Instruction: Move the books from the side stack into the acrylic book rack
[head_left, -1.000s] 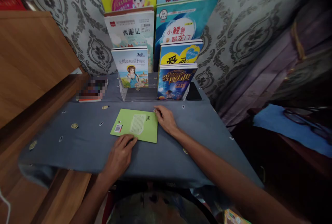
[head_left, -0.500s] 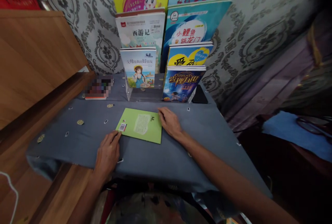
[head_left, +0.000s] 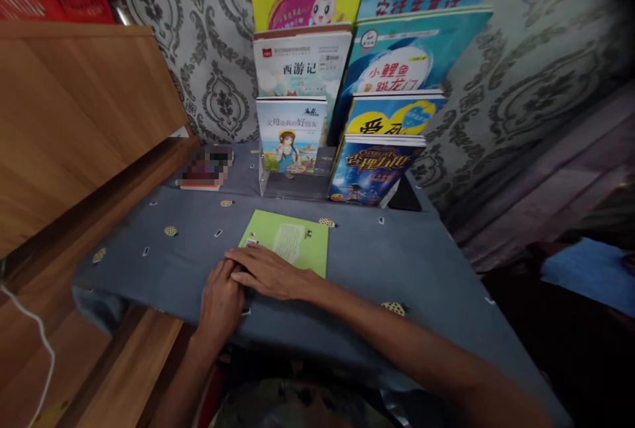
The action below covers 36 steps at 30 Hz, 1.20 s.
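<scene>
Desk (head_left: 377, 262) draped in grey-blue cloth (head_left: 193, 269). Before the clear stand (head_left: 297, 186): green book (head_left: 295, 239) lying flat, right hand (head_left: 272, 274) overlapping, fingers extended across left hand (head_left: 221, 302), left fingers too covered to tell. Behind the stand: grey patterned backdrop (head_left: 218, 94). Left: wooden panel (head_left: 89, 110).

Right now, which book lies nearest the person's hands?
The green book, lying flat on the table and partly hidden by the right hand, unlike the books propped in the rack.
</scene>
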{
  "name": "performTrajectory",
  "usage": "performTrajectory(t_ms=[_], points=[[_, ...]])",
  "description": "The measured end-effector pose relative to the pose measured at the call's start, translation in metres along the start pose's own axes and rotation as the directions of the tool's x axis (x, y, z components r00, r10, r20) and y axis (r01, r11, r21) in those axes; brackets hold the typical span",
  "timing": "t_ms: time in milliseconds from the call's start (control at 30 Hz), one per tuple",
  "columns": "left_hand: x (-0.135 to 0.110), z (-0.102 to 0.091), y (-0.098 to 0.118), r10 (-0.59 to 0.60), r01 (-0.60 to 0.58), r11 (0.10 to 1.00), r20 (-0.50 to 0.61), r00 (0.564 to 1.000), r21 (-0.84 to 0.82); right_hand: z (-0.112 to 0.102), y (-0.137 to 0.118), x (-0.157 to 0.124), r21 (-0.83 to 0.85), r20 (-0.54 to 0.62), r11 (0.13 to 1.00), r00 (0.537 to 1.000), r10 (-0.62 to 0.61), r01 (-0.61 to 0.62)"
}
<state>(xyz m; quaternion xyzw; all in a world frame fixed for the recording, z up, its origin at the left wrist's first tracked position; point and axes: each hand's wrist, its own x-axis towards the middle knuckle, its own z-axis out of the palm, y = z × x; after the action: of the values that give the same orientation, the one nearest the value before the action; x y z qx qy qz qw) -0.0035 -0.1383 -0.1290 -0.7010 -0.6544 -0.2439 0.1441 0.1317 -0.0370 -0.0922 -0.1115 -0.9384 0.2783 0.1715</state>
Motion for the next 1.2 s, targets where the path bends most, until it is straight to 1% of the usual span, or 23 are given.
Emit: performTrajectory(t_ms=[133, 233, 300, 433, 600, 767, 833, 900, 1000, 1100, 1200], points=[[0.001, -0.001, 0.0, -0.014, 0.015, 1.0, 0.009, 1.0, -0.022, 0.002, 0.011, 0.002, -0.001, 0.022, 1.0, 1.0, 0.016, -0.016], [0.001, -0.002, 0.001, -0.014, 0.014, 0.999, 0.002, 1.0, -0.031, 0.001, 0.019, 0.004, -0.025, 0.004, 1.0, 1.0, 0.001, -0.001], [0.0, -0.002, 0.0, -0.017, 0.017, 1.0, 0.013, 1.0, -0.006, -0.002, 0.026, 0.007, -0.048, -0.014, 0.999, 1.0, -0.003, 0.002], [-0.001, 0.001, -0.001, -0.007, 0.007, 1.0, 0.013, 1.0, 0.027, -0.011, 0.044, 0.012, -0.107, -0.038, 0.993, 0.998, 0.044, -0.048], [-0.002, 0.003, -0.003, -0.009, 0.009, 1.0, 0.008, 1.0, 0.004, -0.025, 0.072, 0.018, -0.165, -0.072, 0.977, 0.989, 0.127, -0.138], [0.001, -0.001, 0.001, 0.011, -0.011, 1.0, 0.003, 1.0, 0.02, -0.034, 0.089, 0.021, -0.157, -0.111, 0.976, 0.985, 0.132, -0.149], [0.004, -0.002, 0.005, 0.021, -0.022, 0.999, 0.026, 0.999, 0.035, -0.035, 0.093, 0.022, -0.146, -0.112, 0.979, 0.986, 0.125, -0.141], [0.007, -0.002, 0.008, 0.05, -0.052, 0.998, 0.07, 0.996, 0.025, -0.035, 0.096, 0.022, -0.142, -0.109, 0.98, 0.986, 0.123, -0.138], [0.013, 0.004, 0.013, 0.149, -0.148, 0.989, 0.127, 0.981, -0.02, -0.035, 0.099, 0.022, -0.151, -0.099, 0.979, 0.987, 0.126, -0.14], [0.023, 0.012, 0.018, 0.265, -0.259, 0.964, 0.178, 0.948, -0.059, -0.035, 0.1, 0.023, -0.156, -0.112, 0.977, 0.985, 0.131, -0.147], [0.037, 0.016, 0.022, 0.365, -0.353, 0.931, 0.227, 0.903, -0.09, -0.036, 0.101, 0.025, -0.175, -0.125, 0.97, 0.981, 0.149, -0.17]])
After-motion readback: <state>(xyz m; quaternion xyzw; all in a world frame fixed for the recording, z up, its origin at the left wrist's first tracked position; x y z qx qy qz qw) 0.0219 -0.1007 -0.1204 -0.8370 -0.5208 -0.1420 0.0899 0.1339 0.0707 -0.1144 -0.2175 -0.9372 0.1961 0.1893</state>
